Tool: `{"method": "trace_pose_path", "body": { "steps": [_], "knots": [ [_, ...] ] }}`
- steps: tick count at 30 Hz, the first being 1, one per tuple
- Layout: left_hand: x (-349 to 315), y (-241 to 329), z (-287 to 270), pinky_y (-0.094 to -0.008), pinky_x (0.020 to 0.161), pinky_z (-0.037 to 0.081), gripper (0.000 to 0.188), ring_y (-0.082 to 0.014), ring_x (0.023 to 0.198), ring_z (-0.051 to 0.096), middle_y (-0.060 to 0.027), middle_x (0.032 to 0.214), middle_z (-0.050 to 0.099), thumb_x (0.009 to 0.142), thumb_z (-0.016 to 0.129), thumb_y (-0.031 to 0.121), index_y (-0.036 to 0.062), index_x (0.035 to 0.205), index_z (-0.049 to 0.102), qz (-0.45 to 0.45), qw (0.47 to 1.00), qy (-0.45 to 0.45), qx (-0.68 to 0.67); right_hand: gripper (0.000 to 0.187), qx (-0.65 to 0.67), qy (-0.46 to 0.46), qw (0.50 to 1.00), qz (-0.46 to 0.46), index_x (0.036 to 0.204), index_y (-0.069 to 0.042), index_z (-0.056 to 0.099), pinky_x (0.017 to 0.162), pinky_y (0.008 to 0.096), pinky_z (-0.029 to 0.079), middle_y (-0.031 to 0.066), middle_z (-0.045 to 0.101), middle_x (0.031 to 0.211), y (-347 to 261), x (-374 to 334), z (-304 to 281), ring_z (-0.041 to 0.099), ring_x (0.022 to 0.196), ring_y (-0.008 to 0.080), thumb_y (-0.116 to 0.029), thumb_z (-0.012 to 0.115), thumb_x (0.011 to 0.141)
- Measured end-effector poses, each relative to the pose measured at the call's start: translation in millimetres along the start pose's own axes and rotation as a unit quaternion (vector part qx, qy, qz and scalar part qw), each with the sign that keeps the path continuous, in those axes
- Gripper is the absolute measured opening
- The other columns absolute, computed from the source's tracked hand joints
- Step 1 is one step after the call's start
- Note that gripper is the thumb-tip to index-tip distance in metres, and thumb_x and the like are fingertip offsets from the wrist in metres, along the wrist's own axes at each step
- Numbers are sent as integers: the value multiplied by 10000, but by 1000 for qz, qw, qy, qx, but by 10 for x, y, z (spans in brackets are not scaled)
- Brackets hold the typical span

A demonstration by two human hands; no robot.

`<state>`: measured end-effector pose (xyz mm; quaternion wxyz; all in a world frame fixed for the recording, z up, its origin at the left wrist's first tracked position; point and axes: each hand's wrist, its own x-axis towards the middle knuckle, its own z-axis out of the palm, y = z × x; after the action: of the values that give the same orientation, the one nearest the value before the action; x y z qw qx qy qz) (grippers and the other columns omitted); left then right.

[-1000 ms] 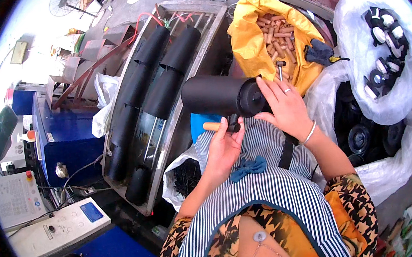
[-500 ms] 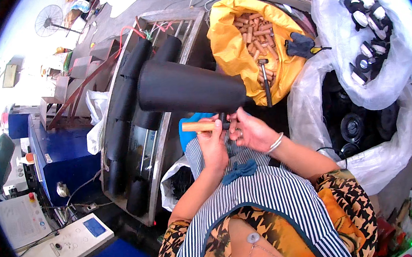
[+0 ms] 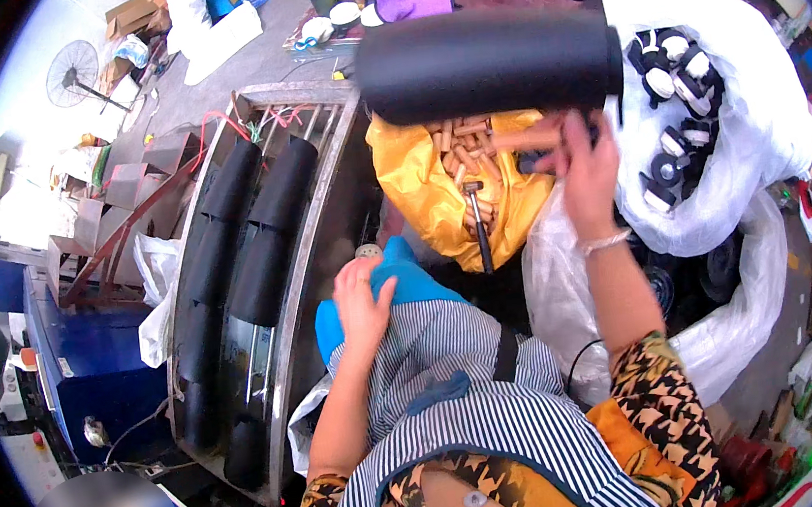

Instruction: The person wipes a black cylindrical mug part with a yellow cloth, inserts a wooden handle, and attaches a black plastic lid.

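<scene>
Cylinder (image 3: 485,65) held aloft

The cylinder was held just above the right hand (image 3: 585,150), whose blurred fingers were curled by the handle (image 3: 525,139). The left hand (image 3: 362,306) was loosely spread, with nothing held. A carrying step was suggested; firm support above the yellow sack (image 3: 408,179) seemed called for.

The cylinder (image 3: 485,65) at upper centre is black, the sack (image 3: 408,176) mid-frame yellow, the apron (image 3: 494,427) at lower centre striped dark and white.
</scene>
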<state>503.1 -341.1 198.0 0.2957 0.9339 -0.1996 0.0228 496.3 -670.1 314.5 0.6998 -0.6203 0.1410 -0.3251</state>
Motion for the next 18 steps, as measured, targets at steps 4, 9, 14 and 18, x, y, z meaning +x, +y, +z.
{"method": "trace_pose_path", "body": {
  "steps": [4,9,14,18],
  "knots": [
    [-475,-651,252,-394,915,425,306,-274,1053,581,-95,1022,661,849,662,292,67,1056,647,-30,977,6,210,401,-232,36,967,-102,1134,65,552,461,249,499,105,716,855,10,1199,-107,684,636,141,-291,594,956],
    [-420,-586,244,-396,840,433,213,-279,911,591,-87,917,635,893,603,268,68,959,632,-66,981,19,179,480,-579,61,805,-114,1015,18,604,786,442,527,142,718,787,308,2527,-211,692,857,354,-447,523,926],
    [-391,-596,221,-396,809,443,188,-281,880,596,-87,887,628,894,601,248,68,942,627,-79,979,12,188,546,-596,113,787,-109,1060,80,559,865,476,503,276,683,942,525,3238,-65,657,951,433,-443,541,907],
    [-347,-619,240,-397,793,445,173,-282,877,598,-88,892,631,891,605,241,73,927,621,-70,981,20,177,627,-525,32,850,-33,1286,63,459,995,466,430,348,538,1242,1120,3381,-316,517,1198,445,-386,609,876]
  ]
}}
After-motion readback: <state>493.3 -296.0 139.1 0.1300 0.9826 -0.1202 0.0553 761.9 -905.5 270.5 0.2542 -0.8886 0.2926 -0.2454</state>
